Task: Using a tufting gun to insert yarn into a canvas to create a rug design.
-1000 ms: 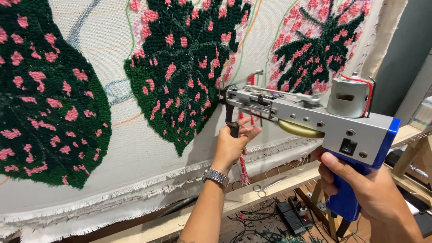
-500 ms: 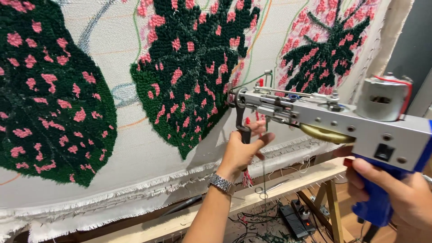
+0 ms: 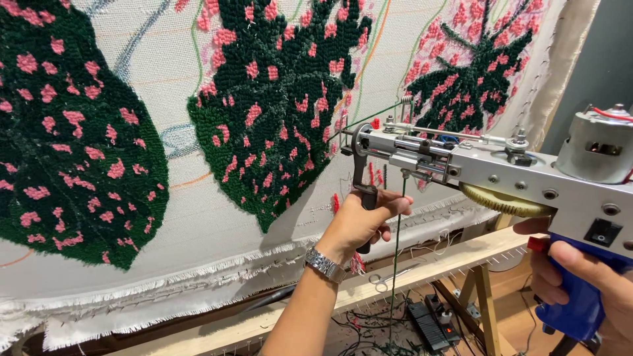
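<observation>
hands both grip the tufting gun (image 3: 501, 178): left hand (image 3: 362, 221) closed around its black front handle, right hand (image 3: 590, 280) wrapped on the blue grip, rug cloth (image 3: 198, 217) just ahead.

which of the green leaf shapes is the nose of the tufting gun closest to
The middle leaf, dark green with pink flecks: the tufting gun tip sits at its right edge. The left leaf and right leaf lie farther off.

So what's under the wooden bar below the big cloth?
Under the wooden bar lie tangled cables and a black power strip on the floor. The left hand and forearm cover part of it, so the rest stays hidden.
</observation>
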